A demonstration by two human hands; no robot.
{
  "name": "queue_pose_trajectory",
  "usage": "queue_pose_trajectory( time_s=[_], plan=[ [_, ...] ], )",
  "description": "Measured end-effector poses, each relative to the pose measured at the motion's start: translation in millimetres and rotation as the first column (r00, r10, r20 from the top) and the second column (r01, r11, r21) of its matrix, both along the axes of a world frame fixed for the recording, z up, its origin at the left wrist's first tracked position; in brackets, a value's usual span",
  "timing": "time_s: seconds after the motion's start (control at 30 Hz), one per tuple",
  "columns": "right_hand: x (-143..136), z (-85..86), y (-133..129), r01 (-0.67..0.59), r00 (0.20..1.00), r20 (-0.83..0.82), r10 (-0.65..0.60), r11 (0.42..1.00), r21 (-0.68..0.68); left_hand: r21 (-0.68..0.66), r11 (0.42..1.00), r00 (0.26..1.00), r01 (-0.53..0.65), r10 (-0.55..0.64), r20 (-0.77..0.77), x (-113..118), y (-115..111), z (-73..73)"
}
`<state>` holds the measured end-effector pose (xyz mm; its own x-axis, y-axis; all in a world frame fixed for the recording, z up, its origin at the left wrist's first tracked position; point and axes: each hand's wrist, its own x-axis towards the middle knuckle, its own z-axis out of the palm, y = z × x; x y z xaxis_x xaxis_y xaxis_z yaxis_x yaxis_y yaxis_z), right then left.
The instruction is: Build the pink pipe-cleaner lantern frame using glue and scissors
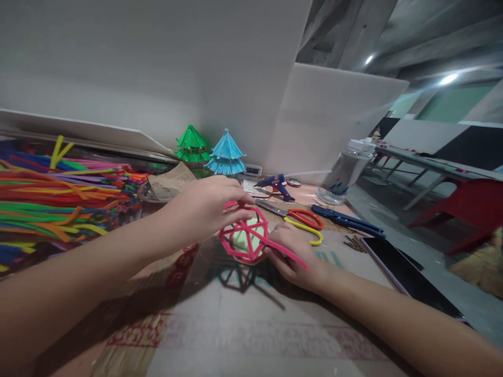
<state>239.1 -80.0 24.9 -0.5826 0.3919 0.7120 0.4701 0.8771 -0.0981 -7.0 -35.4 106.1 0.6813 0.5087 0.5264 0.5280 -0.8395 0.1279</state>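
A wheel-like frame of pink pipe cleaners [237,229], with crossing spokes and one long strand sticking out to the lower right, is held up over the table. Pale green material [254,242] shows behind its spokes. My left hand [210,207] comes in from the upper left, its fingertips closed on the frame's top left edge. At the right side, my right hand [296,254] grips the rim beside the loose strand, its fingertips partly hidden. Just beyond that hand lie scissors [304,217] with red and yellow handles.
Colourful pipe cleaners [58,199] are heaped at left. A green paper-like tree [192,144] and a blue one [226,152] stand behind. Farther right are a glue gun [277,184], a clear bottle [346,170], dark blue pliers-like tool [348,220] and a phone [408,277].
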Motion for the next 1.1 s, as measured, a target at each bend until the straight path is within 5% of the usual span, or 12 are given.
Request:
queue_pose_trajectory(
  time_s=[0.33,0.6,0.83,1.1],
  plan=[
    [1.2,-11.5,4.3,-0.067,0.995,0.078,0.066,0.998,0.011,0.096,0.995,0.997,-0.034,0.04,-0.066,-2.4,-12.0,5.9],
    [-2.0,-1.3,0.0,0.001,1.0,0.021,-0.001,1.0,0.001,-0.137,0.982,0.966,-0.132,0.158,0.205,-5.3,-17.2,22.9],
    [2.0,-13.0,11.7,0.171,0.978,-0.07,-0.198,0.944,-0.282,-0.171,0.973,0.939,-0.153,0.198,0.283,-22.2,-13.7,33.5],
    [0.9,-7.5,17.1,0.123,0.974,-0.113,-0.196,0.878,-0.462,-0.222,0.957,0.921,-0.188,0.25,0.299,-23.8,5.1,23.7]
  ],
)
